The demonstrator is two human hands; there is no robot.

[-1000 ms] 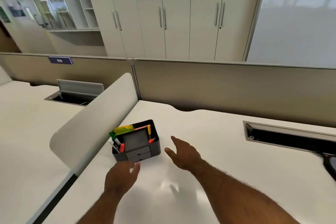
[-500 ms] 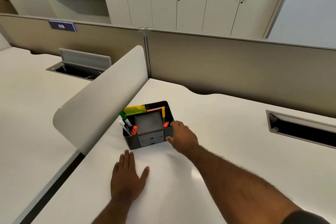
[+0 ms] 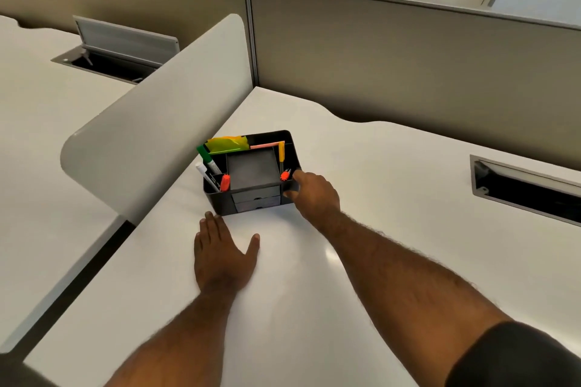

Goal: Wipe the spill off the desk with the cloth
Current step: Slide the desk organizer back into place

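Note:
A black desk organizer [image 3: 217, 201] stands on the white desk [image 3: 393, 198] against the curved divider. It holds a yellow-green folded item [image 3: 226, 144], markers [image 3: 208, 161] and small front drawers. My right hand [image 3: 316, 196] grips the organizer's front right corner, with the index finger on the rim and the thumb on the front face. My left hand [image 3: 220, 258] lies flat on the desk just in front of the organizer, fingers spread, holding nothing. I see no spill on the desk, and cannot tell whether the yellow-green item is the cloth.
A curved white divider [image 3: 151, 141] borders the desk on the left. A beige partition [image 3: 408, 60] closes off the back. An open cable slot [image 3: 528, 192] sits in the desk at the right. The neighbouring desk has a raised cable hatch [image 3: 122, 41].
My right hand reached forward to the organizer and now grips its front right corner. My left hand came down flat on the desk. The view tilted down and closer.

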